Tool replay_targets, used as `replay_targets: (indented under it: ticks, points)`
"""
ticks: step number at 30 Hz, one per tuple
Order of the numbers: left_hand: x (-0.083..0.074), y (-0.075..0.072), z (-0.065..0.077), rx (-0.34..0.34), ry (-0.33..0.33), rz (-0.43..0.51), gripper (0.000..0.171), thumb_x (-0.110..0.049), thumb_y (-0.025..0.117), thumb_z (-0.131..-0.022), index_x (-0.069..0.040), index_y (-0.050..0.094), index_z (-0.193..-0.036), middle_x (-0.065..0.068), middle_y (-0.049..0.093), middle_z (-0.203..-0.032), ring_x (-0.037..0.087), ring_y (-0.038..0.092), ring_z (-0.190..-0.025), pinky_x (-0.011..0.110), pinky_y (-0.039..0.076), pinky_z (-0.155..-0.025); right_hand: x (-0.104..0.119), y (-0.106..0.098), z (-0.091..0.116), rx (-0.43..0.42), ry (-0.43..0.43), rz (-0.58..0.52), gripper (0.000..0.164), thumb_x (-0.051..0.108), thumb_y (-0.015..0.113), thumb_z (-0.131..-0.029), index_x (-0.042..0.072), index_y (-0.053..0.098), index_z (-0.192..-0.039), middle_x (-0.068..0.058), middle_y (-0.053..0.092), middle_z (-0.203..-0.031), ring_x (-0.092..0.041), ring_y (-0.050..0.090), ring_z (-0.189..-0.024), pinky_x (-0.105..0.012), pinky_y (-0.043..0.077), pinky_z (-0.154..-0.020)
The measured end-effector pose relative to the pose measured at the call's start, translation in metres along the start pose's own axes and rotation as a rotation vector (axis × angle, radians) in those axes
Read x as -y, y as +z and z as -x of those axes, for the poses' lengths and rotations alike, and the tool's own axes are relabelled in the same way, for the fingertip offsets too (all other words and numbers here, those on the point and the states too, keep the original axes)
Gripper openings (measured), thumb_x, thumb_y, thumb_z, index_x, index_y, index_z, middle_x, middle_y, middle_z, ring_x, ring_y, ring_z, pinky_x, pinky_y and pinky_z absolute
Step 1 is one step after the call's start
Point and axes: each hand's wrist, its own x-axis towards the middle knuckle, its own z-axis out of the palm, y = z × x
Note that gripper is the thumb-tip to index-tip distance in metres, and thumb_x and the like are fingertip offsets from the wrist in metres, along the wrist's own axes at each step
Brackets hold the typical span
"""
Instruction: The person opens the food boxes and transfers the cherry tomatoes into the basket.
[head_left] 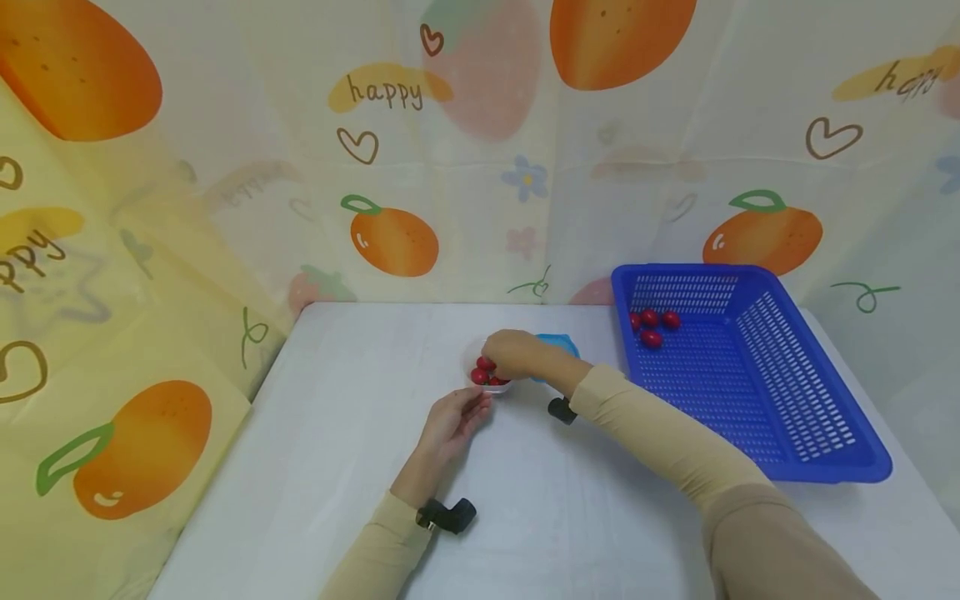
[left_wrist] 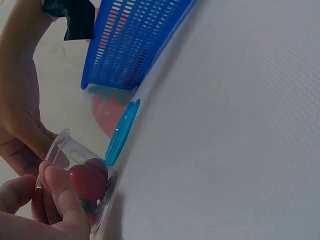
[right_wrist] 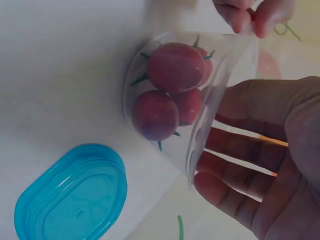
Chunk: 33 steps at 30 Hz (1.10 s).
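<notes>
A clear plastic container (right_wrist: 167,156) stands on the white-covered table with several red cherry tomatoes (right_wrist: 176,67) inside, some with green stems. My left hand (head_left: 450,421) pinches the container's near rim between thumb and fingers, as the left wrist view also shows. Over the container's mouth is my right hand (head_left: 516,354), its fingers extended with the fingertips right at the rim; no tomato shows in its grasp. Beside the container lies a blue plastic lid (right_wrist: 75,200), partly hidden behind the right hand in the head view.
A large blue perforated basket (head_left: 825,400) stands at the right of the table, with several more cherry tomatoes (head_left: 651,338) in its far left corner. The right forearm passes in front of its near left side. A fruit-printed curtain (head_left: 480,192) hangs behind the table.
</notes>
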Motion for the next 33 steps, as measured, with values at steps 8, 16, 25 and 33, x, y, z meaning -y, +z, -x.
replay_targets:
  ticks: [8,16,25,33]
  points:
    - [-0.001,0.002,0.001,-0.010,0.001,-0.010,0.036,-0.016,0.060,-0.085,0.003,0.051,-0.115,0.003,0.067,-0.088,0.012,0.064,-0.084,0.020,0.054,-0.077,0.007,0.005,-0.005,0.014,0.040,0.128,0.026,0.023,0.069,-0.078,0.013,0.064,-0.102,-0.002,0.066,-0.093,-0.016,0.056,-0.080,-0.029,0.051,-0.086]
    - [0.000,0.003,0.000,-0.021,0.021,-0.023,0.027,-0.012,0.058,-0.085,0.001,0.053,-0.108,0.002,0.067,-0.085,0.012,0.063,-0.083,0.020,0.054,-0.074,0.012,0.008,-0.005,0.012,0.009,0.196,0.022,0.024,0.062,-0.084,0.015,0.064,-0.103,-0.002,0.067,-0.093,-0.017,0.058,-0.080,-0.029,0.051,-0.085]
    - [0.001,0.003,0.001,-0.031,0.010,-0.030,0.022,-0.014,0.060,-0.084,-0.002,0.056,-0.102,0.003,0.066,-0.085,0.012,0.063,-0.083,0.020,0.054,-0.075,0.012,0.013,-0.011,0.054,0.011,0.201,0.024,0.022,0.064,-0.082,0.015,0.062,-0.105,-0.001,0.067,-0.097,-0.017,0.059,-0.086,-0.029,0.049,-0.091]
    - [0.000,0.003,0.001,-0.036,-0.001,-0.049,0.026,-0.018,0.061,-0.084,-0.003,0.057,-0.104,0.003,0.066,-0.088,0.016,0.063,-0.091,0.020,0.054,-0.078,0.009,0.015,-0.014,0.055,0.004,0.188,0.024,0.021,0.064,-0.082,0.014,0.063,-0.106,-0.002,0.067,-0.096,-0.017,0.057,-0.084,-0.030,0.048,-0.092]
